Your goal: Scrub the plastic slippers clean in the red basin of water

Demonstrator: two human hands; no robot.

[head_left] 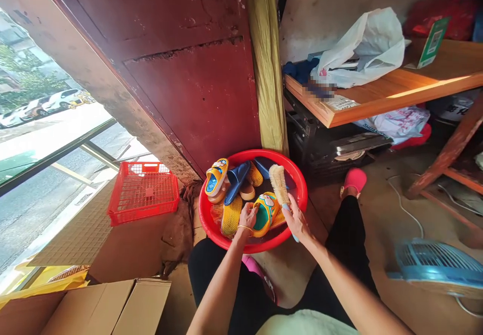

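Observation:
My left hand is closed on the edge of a yellow slipper with a green insole and a cartoon decoration on its strap. In my right hand is a scrub brush, its pale bristles standing up over the tub and its light blue handle partly hidden by my fingers. Both hands are over a red plastic tub. Inside lie a dark blue slipper, a yellow and blue slipper resting near the left rim, and several others, some with their soles up. Liquid shows between them.
A red plastic crate stands left of the tub on cardboard, with an open cardboard box nearer me. A dark red door rises behind. To the right are a wooden table bearing a white plastic bag, and a blue fan.

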